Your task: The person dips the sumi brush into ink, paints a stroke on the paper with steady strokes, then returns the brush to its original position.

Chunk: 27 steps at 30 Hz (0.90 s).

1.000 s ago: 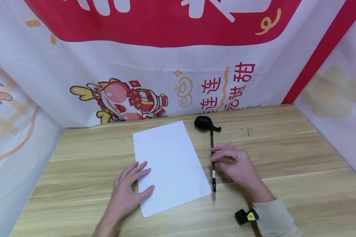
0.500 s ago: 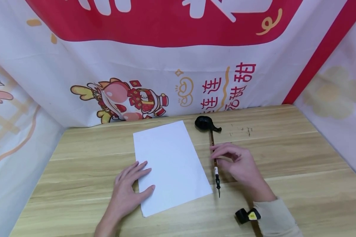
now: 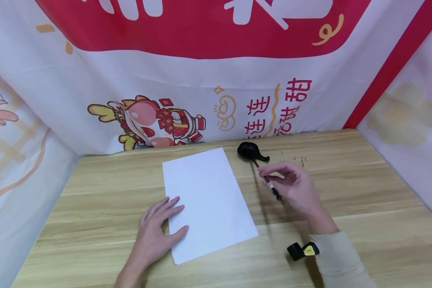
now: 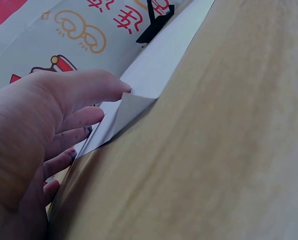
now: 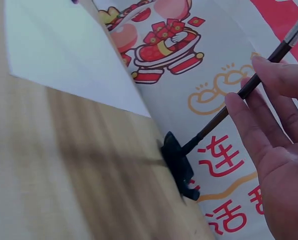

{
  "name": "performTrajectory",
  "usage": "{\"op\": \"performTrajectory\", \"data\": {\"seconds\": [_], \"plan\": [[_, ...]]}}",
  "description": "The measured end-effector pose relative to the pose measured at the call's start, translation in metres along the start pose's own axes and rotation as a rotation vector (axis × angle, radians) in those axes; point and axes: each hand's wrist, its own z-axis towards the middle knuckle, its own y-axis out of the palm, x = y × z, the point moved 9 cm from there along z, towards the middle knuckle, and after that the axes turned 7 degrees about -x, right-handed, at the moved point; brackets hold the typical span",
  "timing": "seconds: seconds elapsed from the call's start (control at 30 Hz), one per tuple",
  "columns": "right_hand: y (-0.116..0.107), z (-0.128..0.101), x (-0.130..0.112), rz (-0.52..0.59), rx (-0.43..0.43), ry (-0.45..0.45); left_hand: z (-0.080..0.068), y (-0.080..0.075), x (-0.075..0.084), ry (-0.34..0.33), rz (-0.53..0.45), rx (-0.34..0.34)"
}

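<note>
One brush [image 3: 271, 185] — in right hand [image 3: 298, 190]

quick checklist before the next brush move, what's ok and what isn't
1. Brush held: ok, the right hand pinches its handle.
2. Paper steadied: ok, the left hand rests on its left edge.
3. Paper flat: not ok, an edge curls up beside the left hand.
4. Black dish off the paper: ok, bare table shows between them.
5. Brush inked: cannot tell, its tip is out of sight at the dish.
</note>
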Motion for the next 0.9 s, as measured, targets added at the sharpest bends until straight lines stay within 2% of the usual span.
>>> {"op": "performTrajectory", "data": {"seconds": [0.13,0.23,0.4,0.53,0.7,0.9], "plan": [[-0.007,0.017,-0.007,0.031,0.049,0.054,0.001,-0.002,0.001,0.009,0.005,0.010],[-0.010,0.035,-0.015,0.028,0.077,0.058,0.000,-0.003,0.002,0.010,0.002,0.018],[-0.015,0.065,-0.032,-0.042,0.121,-0.001,-0.001,-0.001,0.002,0.003,-0.008,0.016],[-0.017,0.084,-0.036,-0.084,0.175,0.018,-0.001,-0.001,0.002,0.002,-0.009,0.017],[-0.019,0.097,-0.037,-0.175,0.233,0.051,0.000,-0.002,0.004,0.021,-0.003,0.035],[-0.021,0.111,-0.038,-0.288,0.250,0.043,-0.002,-0.004,0.005,0.022,-0.020,0.042]]}}
